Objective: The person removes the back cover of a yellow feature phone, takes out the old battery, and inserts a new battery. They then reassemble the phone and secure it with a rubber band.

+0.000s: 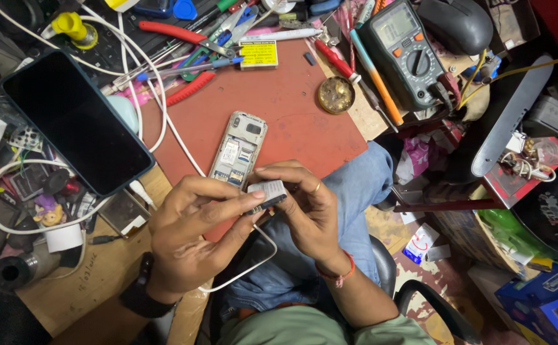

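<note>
Both hands pinch a small grey phone battery just above my lap. My left hand grips its left end with thumb and fingers. My right hand, with a ring and a red wrist thread, holds its right end. Just beyond the fingers lies a small silver phone with its back cover off and the battery bay bare, on a red work mat. A white cable loops under my hands.
A large black smartphone lies screen-up at the left. A grey multimeter, red-handled pliers, screwdrivers, a round brass tin and a black mouse crowd the far edge. Loose cables and small parts clutter the left.
</note>
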A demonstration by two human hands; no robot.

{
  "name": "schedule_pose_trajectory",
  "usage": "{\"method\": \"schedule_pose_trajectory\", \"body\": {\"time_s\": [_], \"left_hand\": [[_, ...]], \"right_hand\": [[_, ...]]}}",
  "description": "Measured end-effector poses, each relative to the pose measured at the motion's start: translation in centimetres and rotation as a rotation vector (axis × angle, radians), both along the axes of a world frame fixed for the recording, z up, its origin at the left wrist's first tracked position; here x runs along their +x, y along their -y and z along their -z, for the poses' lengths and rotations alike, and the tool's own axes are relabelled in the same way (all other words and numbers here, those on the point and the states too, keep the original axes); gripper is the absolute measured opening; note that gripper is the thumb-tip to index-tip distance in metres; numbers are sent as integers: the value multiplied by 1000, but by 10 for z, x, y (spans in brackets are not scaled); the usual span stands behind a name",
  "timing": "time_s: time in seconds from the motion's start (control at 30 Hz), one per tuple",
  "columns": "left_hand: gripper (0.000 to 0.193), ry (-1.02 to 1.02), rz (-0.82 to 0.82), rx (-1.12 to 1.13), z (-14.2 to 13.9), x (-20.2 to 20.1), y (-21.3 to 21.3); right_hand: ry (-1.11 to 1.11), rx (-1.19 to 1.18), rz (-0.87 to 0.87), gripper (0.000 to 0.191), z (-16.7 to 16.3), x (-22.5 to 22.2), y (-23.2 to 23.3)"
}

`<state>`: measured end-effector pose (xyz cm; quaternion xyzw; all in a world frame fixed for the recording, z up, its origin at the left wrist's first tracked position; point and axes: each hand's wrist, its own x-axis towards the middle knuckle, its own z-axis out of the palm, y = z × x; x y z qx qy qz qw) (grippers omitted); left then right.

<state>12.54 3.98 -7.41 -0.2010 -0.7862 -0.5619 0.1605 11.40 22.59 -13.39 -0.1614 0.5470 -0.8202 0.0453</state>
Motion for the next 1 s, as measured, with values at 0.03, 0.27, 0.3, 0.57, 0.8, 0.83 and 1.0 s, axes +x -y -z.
{"method": "schedule_pose_trajectory", "body": {"time_s": [0.03, 0.27, 0.3, 0.57, 0.8, 0.83, 1.0], "left_hand": [[35, 1, -2, -2, 0, 0, 0], [33, 8, -19, -19, 1, 1, 0], [33, 11, -17, -15, 1, 1, 0], [33, 23, -11, -16, 2, 1, 0], [31, 92, 20, -24, 0, 2, -1], [29, 98, 12, -19, 0, 1, -2], [21, 114, -7, 17, 4, -2, -5]], "right_hand": [[10, -7, -4, 27, 0, 0, 0], [34, -8, -12, 29, -1, -1, 0], [33, -10, -14, 29, -1, -1, 0], [-3, -5, 19, 26, 4, 0, 0], [-86, -94, 153, 25, 15, -1, 4], [-74, -111, 162, 27, 16, -1, 4], [-75, -149, 160, 39, 17, 0, 5]]}}
